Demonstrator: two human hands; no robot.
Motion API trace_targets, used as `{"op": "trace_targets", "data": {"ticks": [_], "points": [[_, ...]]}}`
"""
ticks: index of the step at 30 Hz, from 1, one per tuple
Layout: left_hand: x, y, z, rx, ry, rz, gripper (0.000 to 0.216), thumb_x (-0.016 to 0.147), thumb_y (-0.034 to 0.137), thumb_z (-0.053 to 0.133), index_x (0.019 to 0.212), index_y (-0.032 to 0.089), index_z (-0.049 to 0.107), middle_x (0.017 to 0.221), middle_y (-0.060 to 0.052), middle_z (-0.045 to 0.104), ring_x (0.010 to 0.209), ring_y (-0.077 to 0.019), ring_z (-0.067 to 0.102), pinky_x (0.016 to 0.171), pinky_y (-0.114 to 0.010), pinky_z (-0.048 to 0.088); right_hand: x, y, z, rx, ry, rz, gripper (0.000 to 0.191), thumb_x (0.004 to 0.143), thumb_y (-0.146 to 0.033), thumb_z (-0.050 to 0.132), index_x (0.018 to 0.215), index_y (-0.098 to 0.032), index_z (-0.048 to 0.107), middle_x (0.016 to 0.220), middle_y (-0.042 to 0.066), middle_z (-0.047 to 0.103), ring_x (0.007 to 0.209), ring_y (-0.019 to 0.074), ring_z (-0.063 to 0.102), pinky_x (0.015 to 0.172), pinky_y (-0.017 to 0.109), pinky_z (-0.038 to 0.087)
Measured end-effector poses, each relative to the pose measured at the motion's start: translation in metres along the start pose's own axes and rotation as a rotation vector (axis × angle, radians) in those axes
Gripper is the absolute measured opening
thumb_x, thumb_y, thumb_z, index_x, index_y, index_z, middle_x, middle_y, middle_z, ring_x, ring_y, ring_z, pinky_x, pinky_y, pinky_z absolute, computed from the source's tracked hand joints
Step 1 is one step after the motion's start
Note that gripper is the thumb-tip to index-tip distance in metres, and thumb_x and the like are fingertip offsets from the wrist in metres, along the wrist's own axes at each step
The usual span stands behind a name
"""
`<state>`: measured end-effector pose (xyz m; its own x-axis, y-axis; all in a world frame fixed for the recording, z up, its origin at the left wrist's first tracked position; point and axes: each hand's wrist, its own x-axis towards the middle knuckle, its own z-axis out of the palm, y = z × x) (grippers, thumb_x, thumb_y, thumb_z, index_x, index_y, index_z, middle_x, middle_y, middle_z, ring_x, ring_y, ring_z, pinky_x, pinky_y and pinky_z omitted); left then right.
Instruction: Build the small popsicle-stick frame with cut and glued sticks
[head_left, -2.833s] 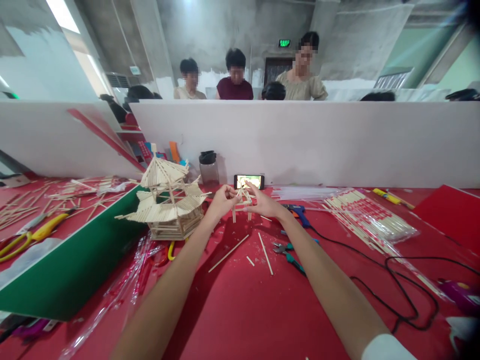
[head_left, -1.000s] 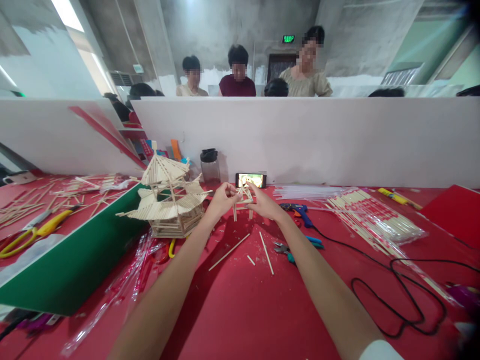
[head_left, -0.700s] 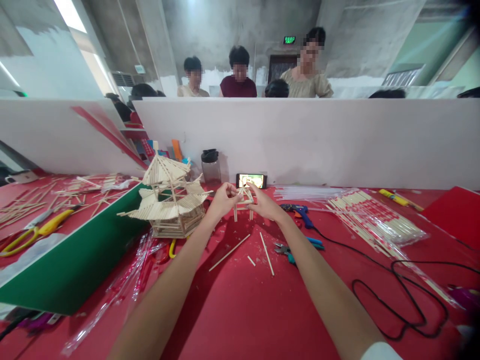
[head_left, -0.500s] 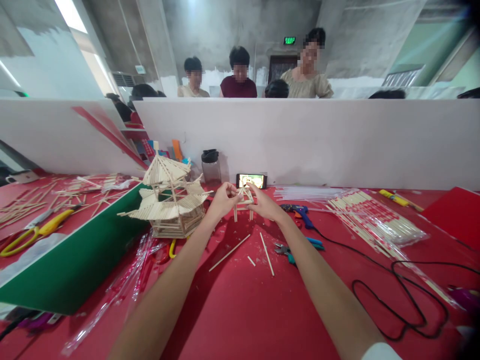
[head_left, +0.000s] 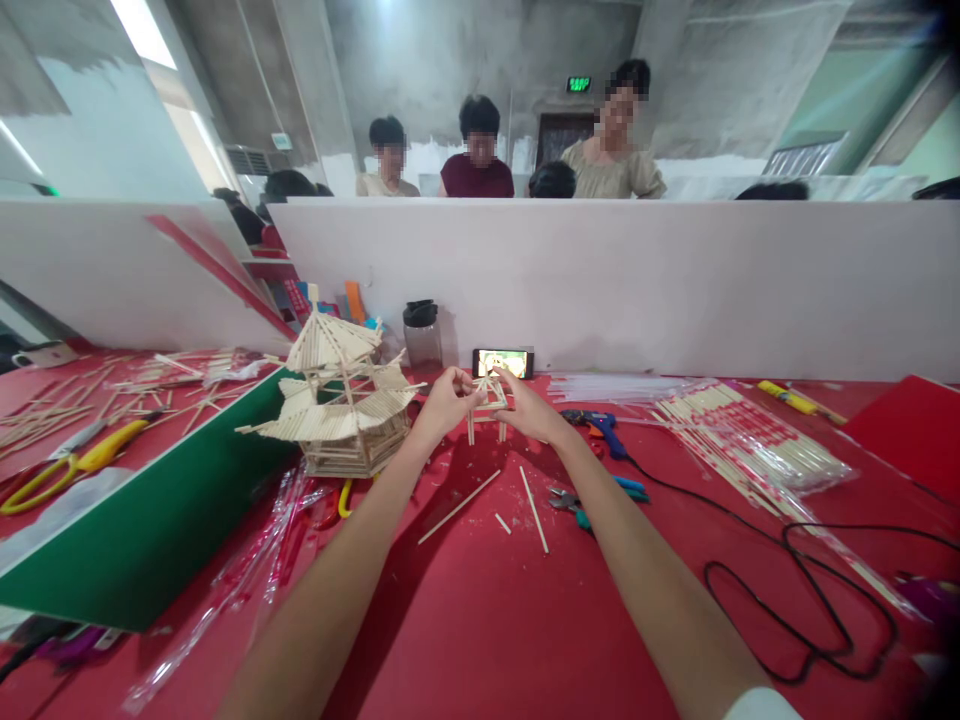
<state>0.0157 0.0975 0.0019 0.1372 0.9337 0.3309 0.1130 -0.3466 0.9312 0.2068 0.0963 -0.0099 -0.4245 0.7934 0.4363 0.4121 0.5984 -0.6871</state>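
Observation:
A small wooden-stick model [head_left: 490,404] with upright legs and a peaked top stands on the red table in front of me. My left hand [head_left: 450,398] closes on its left side, thumb and fingers pinched near the top. From the right, my right hand [head_left: 525,408] grips the model, its index finger by the peak and the thumb lower on the frame. Nearer to me lie a long stick [head_left: 459,507], a short stick [head_left: 502,523] and another stick [head_left: 534,510]. A phone [head_left: 503,362] with a lit screen leans behind the model.
A larger stick pavilion [head_left: 341,400] stands left, beside a green board [head_left: 187,500] and a lidded bottle [head_left: 422,335]. Rightward lie a blue glue gun [head_left: 606,430] with a looping black cord, pliers [head_left: 581,508] and bagged sticks [head_left: 757,435]. A white partition [head_left: 637,285] crosses the back; people are beyond it.

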Motion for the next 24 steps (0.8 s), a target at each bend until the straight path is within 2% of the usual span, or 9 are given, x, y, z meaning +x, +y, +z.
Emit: {"op": "trace_targets", "data": {"ticks": [16,21,24], "points": [[-0.003,0.006,0.000,0.016,-0.003,0.003,0.035,0.068,0.032,0.073,0.083,0.019,0.044,0.067,0.005,0.056,0.062,-0.0109,0.058,0.062,-0.023,0.043,0.000,0.001,0.000,0.001,0.006,-0.005,0.087,0.076,-0.015,0.065,0.152,-0.027,0.023,0.156,0.008,0.031,0.143,0.0249,0.029,0.117,0.044,0.022],[-0.001,0.014,-0.005,0.101,0.061,0.064,0.029,0.072,0.035,0.069,0.084,0.018,0.049,0.072,0.003,0.057,0.066,-0.0106,0.055,0.065,-0.023,0.042,0.000,-0.003,-0.002,0.005,0.007,-0.008,0.088,0.077,-0.017,0.066,0.152,-0.026,0.023,0.155,0.009,0.031,0.142,0.0253,0.031,0.117,0.044,0.023],[-0.001,0.020,-0.008,0.141,0.058,0.088,0.024,0.074,0.033,0.066,0.085,0.018,0.050,0.074,0.002,0.057,0.068,-0.0113,0.055,0.067,-0.024,0.043,-0.001,-0.004,-0.006,0.012,0.000,0.010,0.090,0.076,-0.021,0.069,0.153,-0.027,0.022,0.155,0.009,0.033,0.142,0.0263,0.032,0.116,0.045,0.025]]}}
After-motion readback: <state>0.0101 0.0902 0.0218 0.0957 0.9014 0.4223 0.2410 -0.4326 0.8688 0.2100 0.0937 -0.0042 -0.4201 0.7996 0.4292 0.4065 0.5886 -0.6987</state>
